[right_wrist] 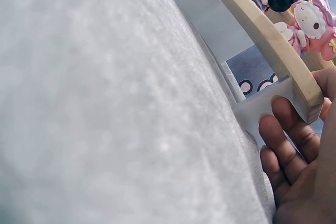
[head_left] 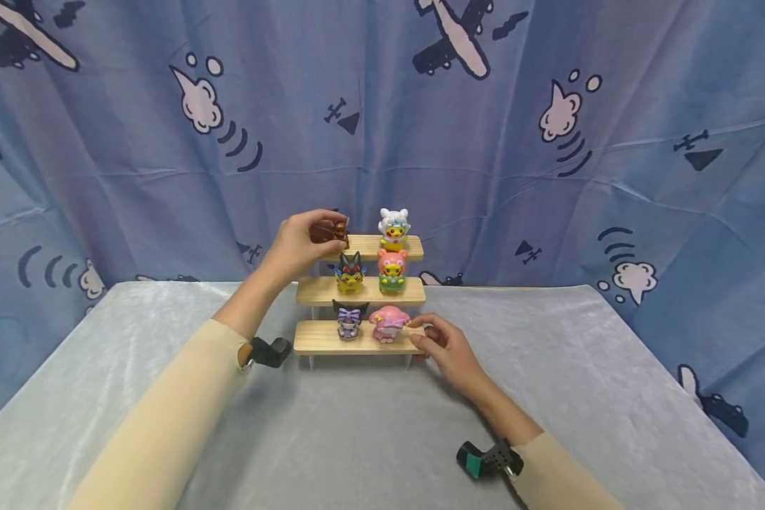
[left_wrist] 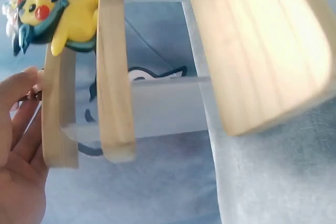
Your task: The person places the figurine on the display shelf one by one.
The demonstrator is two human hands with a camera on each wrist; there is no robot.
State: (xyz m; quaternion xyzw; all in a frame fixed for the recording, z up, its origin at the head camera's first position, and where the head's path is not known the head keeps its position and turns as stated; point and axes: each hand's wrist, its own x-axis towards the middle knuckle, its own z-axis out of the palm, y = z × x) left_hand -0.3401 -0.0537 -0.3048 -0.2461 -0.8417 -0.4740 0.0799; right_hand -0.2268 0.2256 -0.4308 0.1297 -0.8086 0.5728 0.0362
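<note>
My left hand [head_left: 299,244] is at the left end of the top tier of a wooden three-tier display stand [head_left: 312,336]. Its thumb and fingers pinch a small brown figurine [head_left: 341,228], mostly covered by the fingers; in the left wrist view, that hand [left_wrist: 21,145] shows beside the tier's end. At the right end of the bottom tier, my right hand [head_left: 449,350] holds the board's edge. Seen from the right wrist, the right hand's fingers [right_wrist: 289,140] lie below the board against the pale support. A pink-hooded figurine [head_left: 389,324] sits close beside it.
A purple-bowed, black-hooded figurine [head_left: 349,321] shares the bottom tier. On the middle tier stand a dark-hooded yellow figurine [head_left: 350,273] and a pink-hooded yellow one [head_left: 392,271]. A white-hooded figurine [head_left: 394,229] tops the stand. Behind the grey cloth-covered table [head_left: 357,439] hangs a blue curtain [head_left: 382,142].
</note>
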